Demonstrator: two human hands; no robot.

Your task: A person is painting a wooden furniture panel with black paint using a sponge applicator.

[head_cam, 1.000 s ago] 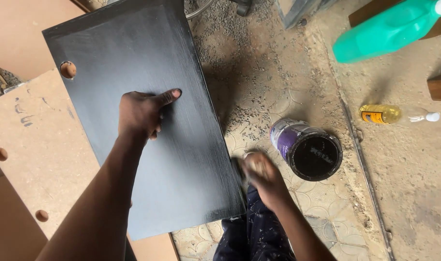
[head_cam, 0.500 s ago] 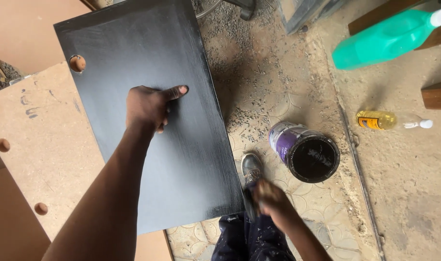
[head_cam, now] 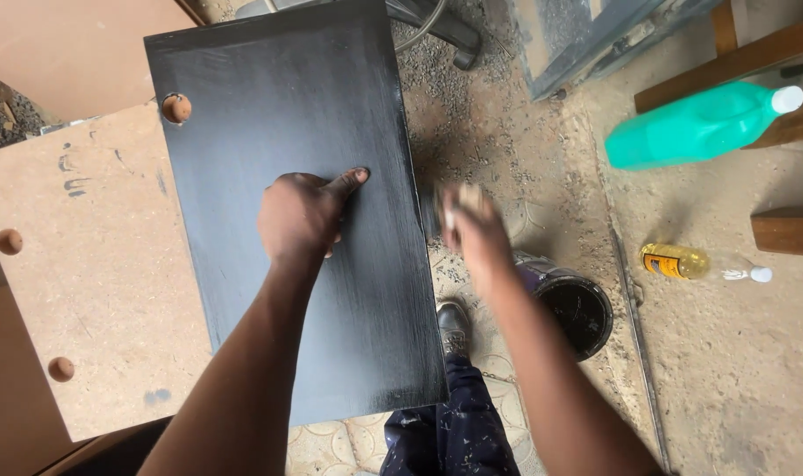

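**Head view: one hand pins a black panel, the other works its right edge**

Head camera looks straight down on a black-painted board (head_cam: 287,185) lying across a bare chipboard panel (head_cam: 84,291) that serves as the surface. The black board fills the middle of the frame, from the top edge down to the lower centre, with a round hole near its upper left corner.

The left hand (head_cam: 300,216) rests on the board at centre frame, its fingers curled under in a loose fist and the thumb stretched out flat, pointing toward the right edge.

The right hand (head_cam: 467,225) is just right of the board's right edge, at about the same height. It is blurred; its fingers seem closed around a small pale object (head_cam: 466,198), but what that is I cannot tell, nor whether it touches the edge.

Below and right of that hand, an open paint can (head_cam: 576,308) with dark contents sits on the sandy floor, partly behind the right forearm. Farther right lie a small bottle of yellow liquid (head_cam: 683,262) and, in the upper right, a green plastic bottle (head_cam: 696,128) with a white cap, on its side. A shoe (head_cam: 454,324) and paint-flecked trousers (head_cam: 450,432) show at bottom centre.
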